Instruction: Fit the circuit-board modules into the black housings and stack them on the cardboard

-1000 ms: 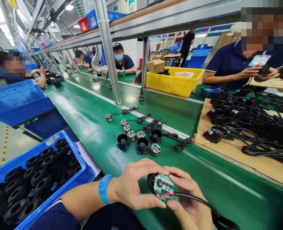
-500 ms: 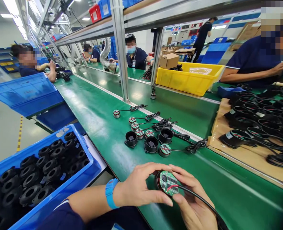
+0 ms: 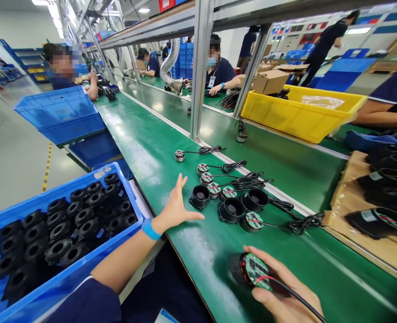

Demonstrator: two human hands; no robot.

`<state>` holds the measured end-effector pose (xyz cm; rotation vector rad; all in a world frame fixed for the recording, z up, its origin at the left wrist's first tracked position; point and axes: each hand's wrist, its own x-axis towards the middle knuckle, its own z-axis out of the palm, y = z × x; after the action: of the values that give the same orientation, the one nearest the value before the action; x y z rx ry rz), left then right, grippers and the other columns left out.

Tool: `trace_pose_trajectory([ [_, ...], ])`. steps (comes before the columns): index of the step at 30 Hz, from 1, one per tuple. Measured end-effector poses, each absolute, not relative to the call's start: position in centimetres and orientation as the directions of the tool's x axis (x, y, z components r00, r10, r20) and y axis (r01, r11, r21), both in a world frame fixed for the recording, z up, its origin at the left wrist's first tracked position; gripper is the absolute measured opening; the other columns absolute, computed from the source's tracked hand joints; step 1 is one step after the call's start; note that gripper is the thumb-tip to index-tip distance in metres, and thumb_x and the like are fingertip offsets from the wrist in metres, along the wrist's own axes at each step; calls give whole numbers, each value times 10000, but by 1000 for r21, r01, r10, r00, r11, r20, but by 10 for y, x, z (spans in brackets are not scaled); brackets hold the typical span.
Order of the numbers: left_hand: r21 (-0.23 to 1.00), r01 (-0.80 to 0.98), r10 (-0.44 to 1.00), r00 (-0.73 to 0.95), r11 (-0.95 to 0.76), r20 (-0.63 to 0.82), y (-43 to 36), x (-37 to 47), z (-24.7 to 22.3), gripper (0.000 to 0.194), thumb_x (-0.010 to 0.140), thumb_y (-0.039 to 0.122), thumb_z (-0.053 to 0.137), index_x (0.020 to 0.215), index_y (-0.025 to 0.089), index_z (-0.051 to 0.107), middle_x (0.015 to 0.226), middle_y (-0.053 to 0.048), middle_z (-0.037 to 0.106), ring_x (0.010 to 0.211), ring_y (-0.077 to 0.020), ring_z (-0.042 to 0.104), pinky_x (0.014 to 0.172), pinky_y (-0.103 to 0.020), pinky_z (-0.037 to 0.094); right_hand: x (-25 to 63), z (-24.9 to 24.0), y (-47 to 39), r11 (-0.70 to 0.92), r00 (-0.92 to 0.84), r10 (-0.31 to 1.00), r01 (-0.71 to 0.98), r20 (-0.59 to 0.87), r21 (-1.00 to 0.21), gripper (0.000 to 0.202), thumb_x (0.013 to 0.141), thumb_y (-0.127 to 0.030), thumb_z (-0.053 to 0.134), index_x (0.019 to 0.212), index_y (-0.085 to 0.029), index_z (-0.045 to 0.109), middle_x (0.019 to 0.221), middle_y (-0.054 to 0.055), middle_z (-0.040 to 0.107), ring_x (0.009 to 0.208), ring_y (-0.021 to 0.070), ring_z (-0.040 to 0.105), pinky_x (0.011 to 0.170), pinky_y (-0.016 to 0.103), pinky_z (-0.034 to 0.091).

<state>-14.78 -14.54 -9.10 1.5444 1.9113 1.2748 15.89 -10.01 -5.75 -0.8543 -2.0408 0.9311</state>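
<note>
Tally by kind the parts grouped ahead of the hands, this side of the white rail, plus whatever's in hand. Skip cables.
Loose green-board parts: 6
Black cup-shaped housings: 3
Green-board part held in the right hand: 1
Total: 10

A pale wall [image 3: 10, 24] stands at 10 o'clock, with a blue rack [image 3: 25, 62] below it. Bright ceiling lights [image 3: 54, 20] run between 10 and 11. Toward 9, the grey floor [image 3: 13, 175] carries yellow tape [image 3: 46, 166] (black-striped). A glossy green bench [image 3: 141, 130] stretches from 10 to 4; a metal post [image 3: 201, 67] rises at 12.
</note>
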Motion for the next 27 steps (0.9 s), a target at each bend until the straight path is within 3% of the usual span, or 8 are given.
trace_pose_trajectory([
  [2, 787, 615, 957, -248, 39, 147, -139, -162, -93, 1484, 650, 576, 899, 1593, 220, -190, 1599, -245, 351, 1548, -392, 206, 1218, -612, 202, 158, -54, -96, 511, -523, 788, 260, 325, -820, 484, 800, -617, 740, 1190, -330, 736, 1052, 8, 796, 822, 255, 780, 653, 278, 652],
  [4, 749, 659, 967, -226, 65, 115, -134, -165, -95, 1425, 680, 516, 903, 1608, 197, -130, 1475, -208, 525, 1486, -366, 352, 1196, -580, 256, 151, -50, -91, 513, -475, 808, 276, 349, -813, 474, 811, -577, 746, 1197, -302, 728, 1085, 29, 786, 901, 273, 768, 724, 317, 649],
  [7, 642, 759, 955, -256, 105, 147, -130, -154, -97, 1086, 712, 495, 887, 1570, 209, 285, 1318, -143, 624, 1327, -348, 509, 1124, -532, 344, 126, -44, -81, 517, -392, 827, 249, 402, -819, 496, 812, -546, 768, 1215, -262, 717, 1155, 66, 756, 1039, 305, 716, 914, 418, 587],
  [9, 598, 795, 955, -249, 105, 163, -131, -144, -98, 820, 696, 532, 885, 1375, 210, 560, 1252, -124, 634, 1265, -353, 529, 1077, -511, 370, 102, -43, -74, 544, -358, 815, 206, 455, -813, 497, 817, -523, 779, 1231, -258, 707, 1197, 76, 735, 1085, 306, 675, 993, 465, 519],
  [11, 600, 794, 956, -241, 94, 169, -135, -133, -98, 708, 656, 568, 896, 1215, 205, 657, 1168, -103, 645, 1199, -346, 550, 1028, -486, 390, 79, -45, -67, 592, -355, 785, 187, 507, -784, 487, 829, -520, 774, 1234, -260, 702, 1208, 77, 729, 1100, 298, 646, 1017, 483, 475],
  [16, 604, 794, 959, -219, 67, 181, -158, -107, -99, 670, 635, 601, 887, 1103, 189, 643, 1057, -71, 651, 1043, -306, 586, 901, -434, 416, 59, -63, -67, 716, -479, 680, 268, 555, -645, 467, 861, -572, 727, 1242, -305, 686, 1143, 30, 755, 1068, 263, 658, 1040, 470, 418],
  [22, 622, 782, 969, -172, 25, 176, -170, -91, -99, 611, 634, 547, 892, 1032, 177, 613, 1021, -72, 665, 1024, -307, 604, 896, -453, 433, 87, -72, -80, 798, -642, 577, 310, 505, -516, 470, 878, -539, 726, 1284, -321, 634, 1125, 23, 755, 983, 245, 701, 1059, 491, 372],
  [27, 604, 796, 971, -115, -36, 210, -172, -80, -104, 625, 647, 589, 871, 1032, 175, 602, 1063, -116, 674, 1085, -342, 602, 932, -477, 455, 100, -81, -89, 698, -598, 685, 374, 417, -611, 462, 847, -551, 745, 1201, -266, 657, 1343, 106, 649, 1246, 323, 597, 1017, 525, 465],
])
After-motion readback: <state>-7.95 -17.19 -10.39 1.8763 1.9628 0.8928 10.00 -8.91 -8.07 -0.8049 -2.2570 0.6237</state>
